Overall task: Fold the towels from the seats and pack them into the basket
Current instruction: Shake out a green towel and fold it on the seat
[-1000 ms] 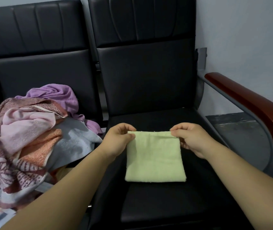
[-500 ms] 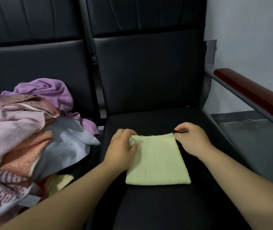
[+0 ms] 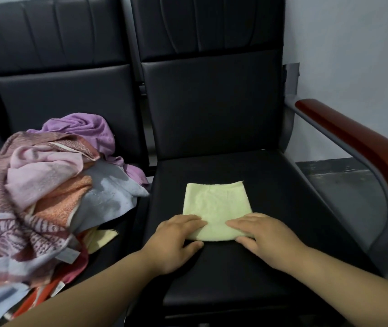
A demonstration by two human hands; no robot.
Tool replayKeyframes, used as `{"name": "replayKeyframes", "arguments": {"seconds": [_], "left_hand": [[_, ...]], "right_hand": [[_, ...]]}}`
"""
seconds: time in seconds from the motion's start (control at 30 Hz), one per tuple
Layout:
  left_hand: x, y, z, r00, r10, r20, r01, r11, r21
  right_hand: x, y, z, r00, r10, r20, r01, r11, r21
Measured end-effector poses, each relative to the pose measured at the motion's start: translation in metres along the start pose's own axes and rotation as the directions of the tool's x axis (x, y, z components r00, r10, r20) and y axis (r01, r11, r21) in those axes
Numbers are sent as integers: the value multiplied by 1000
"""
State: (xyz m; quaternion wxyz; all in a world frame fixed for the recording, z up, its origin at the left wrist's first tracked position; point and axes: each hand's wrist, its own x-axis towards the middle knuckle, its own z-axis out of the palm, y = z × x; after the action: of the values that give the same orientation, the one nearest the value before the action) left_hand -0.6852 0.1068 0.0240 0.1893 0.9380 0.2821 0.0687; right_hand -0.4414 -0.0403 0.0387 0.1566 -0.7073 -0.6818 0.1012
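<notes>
A folded pale green towel (image 3: pixel 216 204) lies flat on the black seat (image 3: pixel 270 175) of the right chair. My left hand (image 3: pixel 176 237) rests on its near left corner with fingers straight and the thumb on the seat below the edge. My right hand (image 3: pixel 261 234) lies flat over the near right corner, fingers pointing left. A heap of unfolded towels (image 3: pixel 34 197) in pink, orange, purple, grey-blue and patterned red covers the left seat. No basket is in view.
A red-brown wooden armrest (image 3: pixel 363 147) on a grey metal frame runs along the right side of the chair. The grey wall (image 3: pixel 353 43) and dark floor (image 3: pixel 339 171) lie beyond it. Black backrests (image 3: pixel 211 102) stand behind both seats.
Both hands have moved from the towel's far corners to its near edge. They pinched the far edge before and now lie flat on the towel. The towel lies flat on the seat.
</notes>
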Motion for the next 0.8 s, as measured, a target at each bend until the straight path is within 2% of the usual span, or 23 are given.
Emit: {"name": "replayKeyframes", "arguments": {"seconds": [0.1,0.23,0.33,0.47,0.53,0.67,0.8], "left_hand": [[1,4,-2,1000,-18,-15,18,1000,-14],[0,7,-7,999,-35,-9,35,998,-50],[2,7,-15,992,-115,-49,100,967,-235],[7,11,-25,982,-170,-85,102,851,-516],[11,11,-27,973,-197,-120,88,799,-595],[23,8,-25,936,-285,-208,104,787,-608],[33,5,-23,918,-320,-235,136,809,-572]], "right_hand": [[4,-4,-3,998,22,-62,-20,999,34],[10,-7,-21,991,126,34,-131,953,274],[18,-5,-34,979,176,107,-206,869,451],[26,1,-39,965,239,102,-256,801,540],[26,2,-43,959,262,105,-274,771,575],[26,10,-47,956,207,207,-288,791,539],[33,19,-38,951,284,119,-297,744,599]]}}
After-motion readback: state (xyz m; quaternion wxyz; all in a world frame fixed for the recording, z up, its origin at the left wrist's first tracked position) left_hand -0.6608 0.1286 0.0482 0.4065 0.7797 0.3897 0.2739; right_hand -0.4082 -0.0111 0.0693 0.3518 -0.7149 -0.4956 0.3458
